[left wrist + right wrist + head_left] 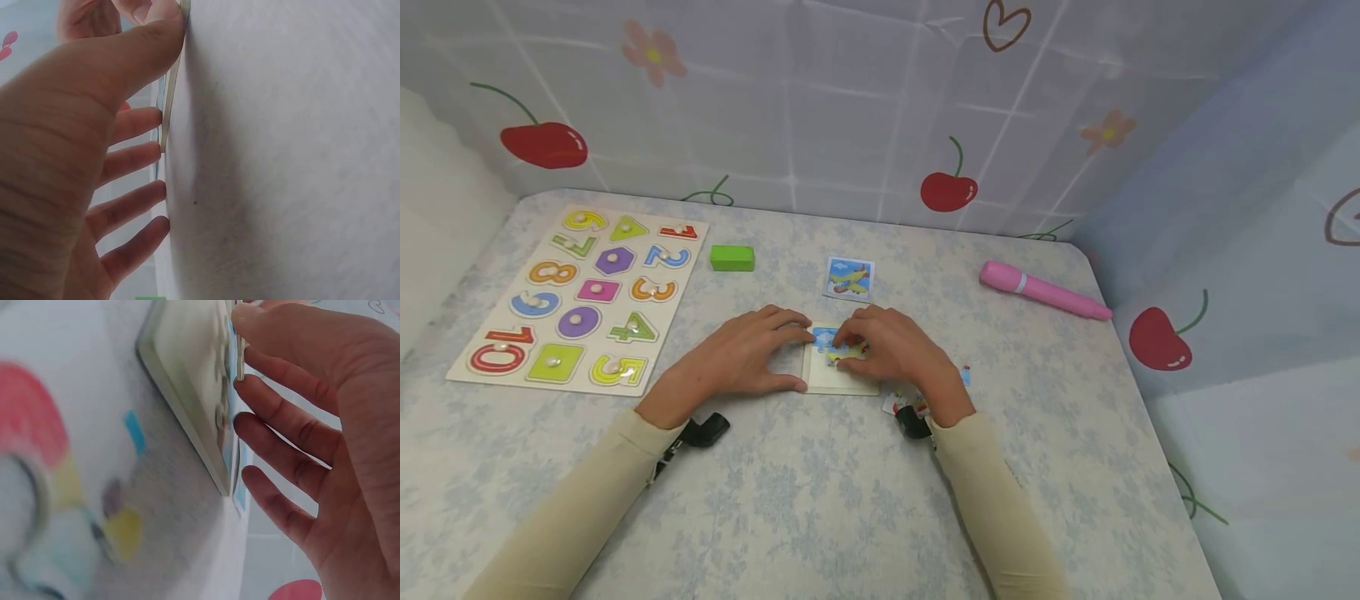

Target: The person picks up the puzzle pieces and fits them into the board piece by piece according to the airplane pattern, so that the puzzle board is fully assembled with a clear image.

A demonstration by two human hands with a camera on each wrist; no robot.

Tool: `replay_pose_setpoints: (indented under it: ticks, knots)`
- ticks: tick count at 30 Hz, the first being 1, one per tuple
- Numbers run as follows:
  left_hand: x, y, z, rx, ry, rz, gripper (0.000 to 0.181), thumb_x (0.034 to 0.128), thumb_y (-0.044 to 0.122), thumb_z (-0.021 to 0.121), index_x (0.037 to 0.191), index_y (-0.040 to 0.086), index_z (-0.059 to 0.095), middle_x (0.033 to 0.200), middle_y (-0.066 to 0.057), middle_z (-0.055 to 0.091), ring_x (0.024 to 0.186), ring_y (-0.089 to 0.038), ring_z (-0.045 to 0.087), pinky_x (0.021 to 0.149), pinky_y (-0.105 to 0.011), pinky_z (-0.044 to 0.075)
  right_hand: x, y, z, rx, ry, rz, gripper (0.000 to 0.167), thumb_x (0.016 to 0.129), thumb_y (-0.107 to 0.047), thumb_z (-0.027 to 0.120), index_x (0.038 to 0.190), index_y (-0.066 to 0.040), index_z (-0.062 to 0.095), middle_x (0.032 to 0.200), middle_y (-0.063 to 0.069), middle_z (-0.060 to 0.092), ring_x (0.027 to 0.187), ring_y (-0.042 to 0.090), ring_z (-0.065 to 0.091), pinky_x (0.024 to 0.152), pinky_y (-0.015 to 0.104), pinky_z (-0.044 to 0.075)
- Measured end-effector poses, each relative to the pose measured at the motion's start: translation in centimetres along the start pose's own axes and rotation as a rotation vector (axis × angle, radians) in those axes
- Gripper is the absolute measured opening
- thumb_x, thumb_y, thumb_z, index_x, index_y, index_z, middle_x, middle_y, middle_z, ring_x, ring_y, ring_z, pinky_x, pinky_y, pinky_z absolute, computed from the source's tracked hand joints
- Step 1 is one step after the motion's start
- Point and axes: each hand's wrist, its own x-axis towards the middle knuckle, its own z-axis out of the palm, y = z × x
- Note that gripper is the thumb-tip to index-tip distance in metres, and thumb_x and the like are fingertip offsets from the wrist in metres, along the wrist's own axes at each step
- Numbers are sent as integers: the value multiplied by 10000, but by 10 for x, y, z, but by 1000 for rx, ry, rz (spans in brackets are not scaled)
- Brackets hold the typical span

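Apparently to steady the puzzle tray (835, 381), the left hand (741, 352) is touching its left edge, fingers extended; over it, the right hand (893, 346) is pinching a puzzle piece (240, 362), perhaps aligning it.

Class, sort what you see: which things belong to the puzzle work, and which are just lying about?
Job in hand: puzzle tray; left hand at its edge; right hand pinching a puzzle piece; loose pieces; probably the airplane card.

Apparently lying about: number board; green block; pink stick.
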Motion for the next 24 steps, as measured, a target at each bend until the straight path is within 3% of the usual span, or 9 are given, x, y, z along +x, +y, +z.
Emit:
replay_pose_setpoints:
  ticks: [7,24]
  knots:
    - [0,0,0,-4,0,-4,735,857,616,860,1402,147,706,1507,-36,597,1355,-279,566,1020,-520,535,3,-6,6,-44,32,-50,272,944,-360,861,1181,-233,818,1108,-102,713,977,87,623,870,301,525]
    - [0,-2,1,-17,8,7,736,854,617,863,1401,150,705,1506,-31,598,1341,-271,574,1019,-510,535,9,-15,14,-142,54,-74,299,958,-407,842,1204,-239,815,1196,-64,714,1103,160,647,1011,383,511]
